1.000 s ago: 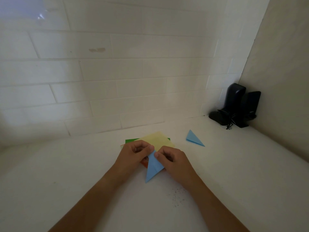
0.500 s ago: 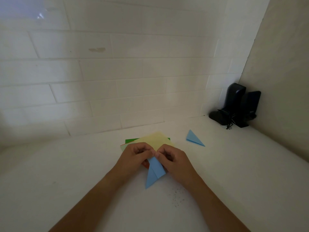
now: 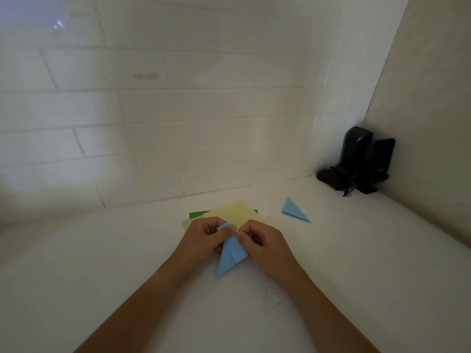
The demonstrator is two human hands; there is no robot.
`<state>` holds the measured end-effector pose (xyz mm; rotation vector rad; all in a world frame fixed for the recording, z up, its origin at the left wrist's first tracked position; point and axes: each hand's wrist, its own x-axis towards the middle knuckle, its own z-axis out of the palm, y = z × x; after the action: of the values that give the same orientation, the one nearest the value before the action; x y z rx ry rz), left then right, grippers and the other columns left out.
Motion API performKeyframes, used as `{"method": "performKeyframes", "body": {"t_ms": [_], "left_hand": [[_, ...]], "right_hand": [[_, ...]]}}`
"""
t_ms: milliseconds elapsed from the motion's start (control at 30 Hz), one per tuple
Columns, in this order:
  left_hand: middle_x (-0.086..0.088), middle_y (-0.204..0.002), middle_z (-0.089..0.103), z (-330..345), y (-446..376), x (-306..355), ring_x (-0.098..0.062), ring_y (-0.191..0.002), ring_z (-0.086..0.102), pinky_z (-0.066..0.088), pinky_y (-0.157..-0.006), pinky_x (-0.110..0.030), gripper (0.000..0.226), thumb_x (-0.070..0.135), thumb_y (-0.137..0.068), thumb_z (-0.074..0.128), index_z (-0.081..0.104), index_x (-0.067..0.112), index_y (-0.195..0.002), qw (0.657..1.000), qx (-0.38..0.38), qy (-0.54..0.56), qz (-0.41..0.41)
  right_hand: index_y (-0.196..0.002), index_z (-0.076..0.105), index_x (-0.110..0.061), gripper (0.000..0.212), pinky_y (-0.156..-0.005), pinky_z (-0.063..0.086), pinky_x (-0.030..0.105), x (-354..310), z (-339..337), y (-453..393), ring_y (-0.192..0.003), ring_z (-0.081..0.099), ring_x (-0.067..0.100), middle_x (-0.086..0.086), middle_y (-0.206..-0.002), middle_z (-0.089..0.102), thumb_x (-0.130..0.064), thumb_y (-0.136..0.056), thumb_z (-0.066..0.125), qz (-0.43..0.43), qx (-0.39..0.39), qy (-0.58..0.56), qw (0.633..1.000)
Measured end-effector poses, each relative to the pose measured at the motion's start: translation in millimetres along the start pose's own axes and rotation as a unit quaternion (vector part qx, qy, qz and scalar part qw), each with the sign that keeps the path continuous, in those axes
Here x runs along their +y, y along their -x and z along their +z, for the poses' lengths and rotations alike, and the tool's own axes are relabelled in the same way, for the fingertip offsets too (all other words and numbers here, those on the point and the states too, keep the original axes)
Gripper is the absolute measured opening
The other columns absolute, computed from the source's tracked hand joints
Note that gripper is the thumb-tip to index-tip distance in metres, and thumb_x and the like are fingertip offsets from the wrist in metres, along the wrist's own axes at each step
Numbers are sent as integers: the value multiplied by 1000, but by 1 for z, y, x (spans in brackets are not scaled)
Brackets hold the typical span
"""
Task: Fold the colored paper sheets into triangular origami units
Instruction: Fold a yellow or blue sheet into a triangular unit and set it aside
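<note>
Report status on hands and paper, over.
Left hand and right hand both pinch the half-folded blue paper unit. Finished blue paper triangle lies apart. Nothing in the way.

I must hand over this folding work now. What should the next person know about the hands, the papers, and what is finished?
Left hand and right hand both pinch the top of the half-folded blue paper on the counter.
One finished blue triangle lies to the right, apart.
The stack behind the hands, yellow sheet on top, is not yet folded.
Left: finish this blue unit, then fold the stack.
</note>
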<state>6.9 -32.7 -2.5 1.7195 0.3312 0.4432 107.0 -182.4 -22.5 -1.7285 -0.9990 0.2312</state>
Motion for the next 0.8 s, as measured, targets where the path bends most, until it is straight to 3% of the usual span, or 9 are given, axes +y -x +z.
{"method": "performKeyframes", "body": {"t_ms": [133,300,567,700,800], "left_hand": [[4,-69,70,-2,1,0,-5,-61,65,50,-58,-16,19,10,-98,68,73,-2,-83,999,8,-24,25],[-2,-70,70,-7,-3,-3,-14,-65,66,51,-59,-24,19,12,-97,70,73,1,-82,999,50,-9,20],[-5,-71,69,-9,-4,-5,-20,-70,67,55,-67,-39,20,13,-98,69,70,-1,-84,997,78,13,24],[-7,-74,71,-8,-4,-7,-22,-71,69,57,-68,-43,20,14,-98,69,71,-1,-84,996,86,9,32],[-8,-76,71,-9,-5,-8,-22,-72,69,58,-69,-44,19,15,-98,69,72,0,-87,996,87,9,30]], "right_hand": [[-80,62,-14,21,-59,38,19,-1,1,-1,-63,46,5,4,-71,58,-18,-100,64,-2,2,1,1000],[-81,64,-13,19,-59,41,27,-3,0,0,-59,49,13,11,-66,59,-18,-100,62,21,-13,-12,1000],[-80,59,-11,20,-56,39,23,-5,0,1,-57,45,11,9,-64,56,-16,-100,59,26,-15,6,1000],[-82,57,-14,21,-57,36,28,-3,1,0,-58,41,11,1,-63,51,-20,-102,57,25,-18,23,999],[-82,56,-13,21,-58,37,28,-5,1,1,-59,42,11,6,-64,52,-19,-102,56,25,-17,16,999]]}}
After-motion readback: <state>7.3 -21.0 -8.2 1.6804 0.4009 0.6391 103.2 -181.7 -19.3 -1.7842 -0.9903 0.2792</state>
